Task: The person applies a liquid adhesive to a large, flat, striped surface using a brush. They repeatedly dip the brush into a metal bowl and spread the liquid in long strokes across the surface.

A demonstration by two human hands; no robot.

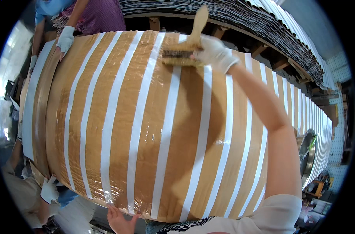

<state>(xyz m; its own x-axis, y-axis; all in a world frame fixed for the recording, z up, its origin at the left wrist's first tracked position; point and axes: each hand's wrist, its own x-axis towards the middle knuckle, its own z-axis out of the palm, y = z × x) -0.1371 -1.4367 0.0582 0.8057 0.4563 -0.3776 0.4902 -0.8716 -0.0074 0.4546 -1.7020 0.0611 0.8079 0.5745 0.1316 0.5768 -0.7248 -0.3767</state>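
Observation:
A wide wooden-handled brush [179,55] is gripped in my right hand [215,54], which wears a white glove. Its bristles rest on, or just over, the far part of a long spread of overlapping brown paper sheets [187,117] whose white edges form stripes. Wet shine covers the sheets at the left; those further right look more matt. At the near edge of the sheets is my left hand [122,220], bare, palm down with fingers apart and holding nothing.
Two co-workers stand at the left end, their gloved hands [65,39] [49,190] at a lifted or folded brown sheet [42,113] there. A metal bowl [309,150] sits on the sheets at the right. Behind, stacked sheets [240,21] lie on a wooden rack.

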